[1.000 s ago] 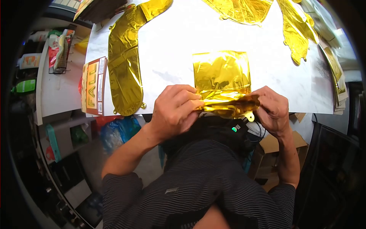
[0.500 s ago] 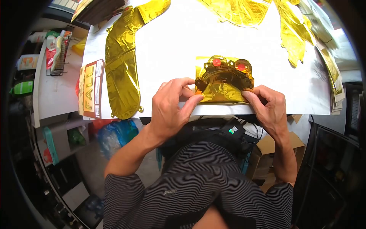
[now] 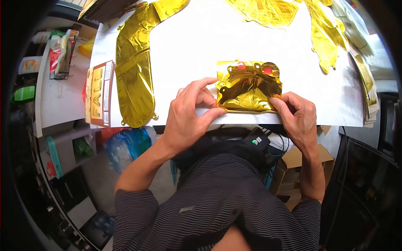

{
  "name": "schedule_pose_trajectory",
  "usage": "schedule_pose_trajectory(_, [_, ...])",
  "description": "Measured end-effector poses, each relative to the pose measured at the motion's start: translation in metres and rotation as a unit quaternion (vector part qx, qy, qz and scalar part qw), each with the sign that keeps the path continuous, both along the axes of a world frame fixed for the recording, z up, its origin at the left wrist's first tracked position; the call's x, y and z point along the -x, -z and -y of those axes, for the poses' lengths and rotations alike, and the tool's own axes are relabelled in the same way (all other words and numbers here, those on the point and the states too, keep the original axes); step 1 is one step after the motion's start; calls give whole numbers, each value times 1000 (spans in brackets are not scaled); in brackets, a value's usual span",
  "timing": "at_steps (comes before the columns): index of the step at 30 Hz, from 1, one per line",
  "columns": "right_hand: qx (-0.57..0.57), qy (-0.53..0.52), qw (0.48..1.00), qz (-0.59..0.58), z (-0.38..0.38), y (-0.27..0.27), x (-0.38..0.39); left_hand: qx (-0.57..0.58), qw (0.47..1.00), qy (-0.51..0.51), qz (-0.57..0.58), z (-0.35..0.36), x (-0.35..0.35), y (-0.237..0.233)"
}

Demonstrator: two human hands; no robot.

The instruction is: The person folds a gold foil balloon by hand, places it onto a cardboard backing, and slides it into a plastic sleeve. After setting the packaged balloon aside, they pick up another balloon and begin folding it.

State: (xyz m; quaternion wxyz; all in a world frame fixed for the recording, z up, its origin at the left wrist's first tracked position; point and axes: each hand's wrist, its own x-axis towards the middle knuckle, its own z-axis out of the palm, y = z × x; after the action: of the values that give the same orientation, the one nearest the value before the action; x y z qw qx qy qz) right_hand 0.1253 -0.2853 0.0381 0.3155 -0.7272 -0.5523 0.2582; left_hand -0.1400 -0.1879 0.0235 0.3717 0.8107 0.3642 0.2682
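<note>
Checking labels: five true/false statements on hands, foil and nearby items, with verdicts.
1. The right hand touches the folded gold foil. True.
2. The FALL package lies left of the long gold strip. True.
3. The left hand rests on the FALL package. False: it is at the folded gold foil's left edge.
4. The folded gold foil bears two red spots. True.
5. The cardboard box stands on the table. False: it is below table level.

Folded gold foil [image 3: 248, 102] (red-spotted)

A blue plastic bag [image 3: 127, 147] sits at left, a cardboard box [image 3: 289, 175] at right.
</note>
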Motion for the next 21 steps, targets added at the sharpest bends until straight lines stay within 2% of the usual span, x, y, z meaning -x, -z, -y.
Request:
schedule_pose_trajectory(3, [-2,-2,1000,18,0,-2,1,44,999,-20,3,1,-1,2])
schedule_pose_trajectory(5, [-2,4,1000,11,0,-1,3,-31,999,-18,-1,1,-2,3])
schedule_pose_trajectory(21, [-23,14,999,41,-5,-5,8,-57,997,-42,-14,4,-10,-1])
